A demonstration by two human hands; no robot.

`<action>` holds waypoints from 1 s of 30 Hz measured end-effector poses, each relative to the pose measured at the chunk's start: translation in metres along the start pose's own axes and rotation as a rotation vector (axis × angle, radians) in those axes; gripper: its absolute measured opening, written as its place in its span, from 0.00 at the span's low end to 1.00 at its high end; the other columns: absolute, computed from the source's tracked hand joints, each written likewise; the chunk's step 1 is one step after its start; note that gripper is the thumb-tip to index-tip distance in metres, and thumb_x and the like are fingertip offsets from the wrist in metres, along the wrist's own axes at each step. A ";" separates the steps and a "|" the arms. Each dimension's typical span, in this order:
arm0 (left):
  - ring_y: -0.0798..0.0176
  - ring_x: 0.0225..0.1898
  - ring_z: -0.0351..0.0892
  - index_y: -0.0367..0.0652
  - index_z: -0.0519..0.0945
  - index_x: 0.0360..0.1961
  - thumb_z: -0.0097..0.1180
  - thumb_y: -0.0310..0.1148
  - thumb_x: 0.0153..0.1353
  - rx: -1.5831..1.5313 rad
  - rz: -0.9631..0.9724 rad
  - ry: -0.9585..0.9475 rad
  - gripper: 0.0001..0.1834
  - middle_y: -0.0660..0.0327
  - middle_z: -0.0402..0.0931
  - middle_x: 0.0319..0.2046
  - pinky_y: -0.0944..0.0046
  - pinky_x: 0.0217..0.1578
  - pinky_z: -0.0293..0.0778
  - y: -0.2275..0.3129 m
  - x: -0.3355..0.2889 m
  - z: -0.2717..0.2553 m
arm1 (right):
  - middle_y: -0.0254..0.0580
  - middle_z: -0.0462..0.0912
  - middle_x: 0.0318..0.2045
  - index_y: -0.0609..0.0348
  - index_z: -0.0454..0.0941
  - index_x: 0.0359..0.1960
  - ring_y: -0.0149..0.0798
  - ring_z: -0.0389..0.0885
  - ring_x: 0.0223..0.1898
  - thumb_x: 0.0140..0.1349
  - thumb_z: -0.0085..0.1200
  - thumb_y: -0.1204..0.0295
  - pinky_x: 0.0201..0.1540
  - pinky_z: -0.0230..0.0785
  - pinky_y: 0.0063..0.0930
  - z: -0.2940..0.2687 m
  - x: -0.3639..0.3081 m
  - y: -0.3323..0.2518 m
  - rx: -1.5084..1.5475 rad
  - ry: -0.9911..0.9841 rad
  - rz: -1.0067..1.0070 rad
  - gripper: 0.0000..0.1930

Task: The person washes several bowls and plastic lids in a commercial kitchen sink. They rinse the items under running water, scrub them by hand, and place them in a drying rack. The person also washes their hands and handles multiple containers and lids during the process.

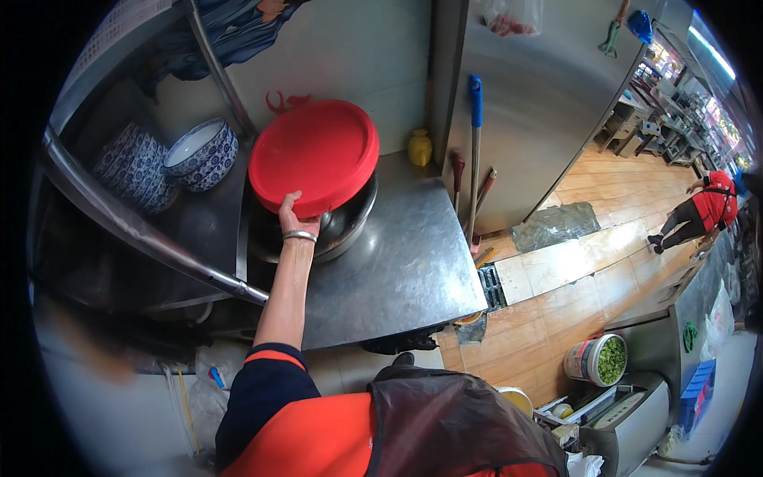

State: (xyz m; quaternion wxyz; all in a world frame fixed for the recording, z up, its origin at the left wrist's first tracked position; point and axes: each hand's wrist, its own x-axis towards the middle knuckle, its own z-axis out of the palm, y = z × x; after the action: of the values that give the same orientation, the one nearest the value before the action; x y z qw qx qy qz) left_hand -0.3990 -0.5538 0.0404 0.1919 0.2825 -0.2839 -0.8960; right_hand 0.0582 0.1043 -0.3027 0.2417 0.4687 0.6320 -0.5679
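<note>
My left hand (300, 219), with a metal bangle at the wrist, grips the near edge of a round red plastic lid (318, 155). Its thumb lies on top and the fingers curl underneath. Tilted, the lid hangs over a wide steel basin (362, 219), hiding much of it and what is inside. The basin stands at the left end of a steel counter (397, 266). To the left, blue-and-white bowls (203, 155) sit stacked on a metal shelf. My right hand is out of view.
A bent metal rail (151, 238) crosses the left side. A small yellow container (420, 148) stands at the counter's back. Long-handled tools (476, 119) lean by a steel cabinet (528, 95). On the tiled floor sits a bucket of chopped greens (610, 362). Another person (715, 203) stands far right.
</note>
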 end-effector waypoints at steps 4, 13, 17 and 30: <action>0.56 0.46 0.77 0.43 0.75 0.45 0.60 0.27 0.46 0.051 -0.021 -0.195 0.21 0.61 0.77 0.42 0.53 0.46 0.77 -0.005 -0.026 0.007 | 0.45 0.84 0.28 0.67 0.80 0.36 0.38 0.83 0.29 0.61 0.54 0.71 0.32 0.75 0.29 0.002 -0.008 -0.001 -0.012 0.010 -0.008 0.09; 0.55 0.47 0.77 0.39 0.72 0.51 0.59 0.29 0.47 0.136 -0.349 -0.338 0.27 0.57 0.76 0.45 0.54 0.49 0.76 -0.078 -0.114 0.039 | 0.46 0.84 0.29 0.65 0.79 0.37 0.40 0.84 0.30 0.62 0.53 0.71 0.32 0.76 0.31 0.026 -0.071 -0.057 -0.068 -0.035 -0.082 0.09; 0.52 0.48 0.77 0.38 0.69 0.55 0.58 0.31 0.46 0.187 -0.528 -0.334 0.31 0.55 0.75 0.48 0.51 0.51 0.76 -0.109 -0.133 0.029 | 0.48 0.84 0.32 0.61 0.73 0.41 0.44 0.85 0.31 0.65 0.48 0.70 0.30 0.78 0.36 0.042 -0.098 -0.097 0.122 -0.002 0.163 0.08; 0.51 0.47 0.75 0.49 0.75 0.28 0.53 0.30 0.41 0.303 -0.634 -0.154 0.08 0.62 0.77 0.39 0.45 0.55 0.69 -0.202 -0.034 -0.092 | 0.48 0.85 0.33 0.67 0.79 0.37 0.41 0.85 0.33 0.60 0.53 0.69 0.34 0.78 0.34 0.028 -0.063 -0.052 0.260 0.186 0.309 0.12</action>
State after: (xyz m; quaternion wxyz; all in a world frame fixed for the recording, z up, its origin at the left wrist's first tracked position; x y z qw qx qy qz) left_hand -0.3532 -0.4188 -0.1339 -0.1615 0.3135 -0.3253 -0.8774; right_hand 0.0346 0.0619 -0.2315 0.2038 0.6376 0.4937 -0.5551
